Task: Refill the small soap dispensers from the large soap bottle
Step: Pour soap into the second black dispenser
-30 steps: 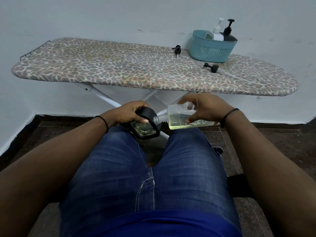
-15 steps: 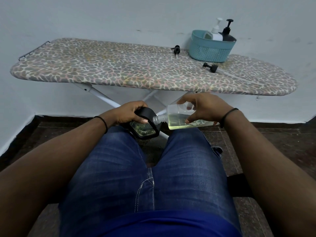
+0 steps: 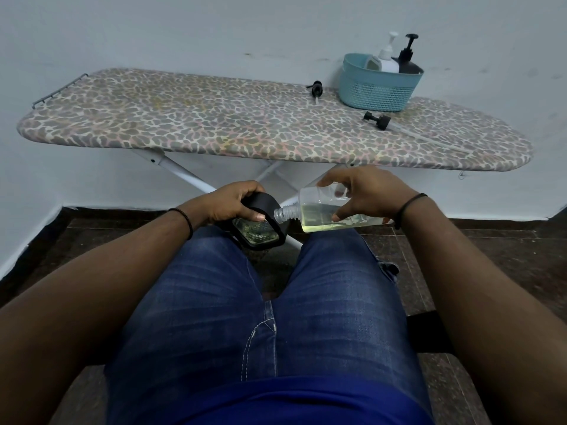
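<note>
Here, gripped in the right hand (image 3: pixel 368 194): the large clear plastic soap bottle (image 3: pixel 322 213), lying almost level over the right knee, thumb below and fingers curled over its top, pale yellow liquid pooled along the lower side and reaching toward the uncapped threaded neck. Held by the left hand (image 3: pixel 233 204), fingers wrapped round it: the small black-framed square glass dispenser (image 3: pixel 257 228), tipped against the left thigh, a shallow layer of greenish soap inside. Neck of the large bottle touching or just beside the dispenser's upper right edge; whether soap is actually running across, too small to tell. Judged as the pouring step on this one dispenser, well short of full. Called for next: a little more tilt of the bottle, mouth kept lined up with the opening, slow enough to avoid spilling on the blue jeans (image 3: pixel 264 317). Farther off, on the leopard-print ironing board (image 3: pixel 184 124), two loose black pump heads (image 3: pixel 378 119) lying apart at far right, presumably waiting to be screwed back. Beside them, against the wall, a teal plastic basket (image 3: pixel 377 90) holding a white pump dispenser (image 3: pixel 387 61) and a black pump dispenser (image 3: pixel 406 61).
</note>
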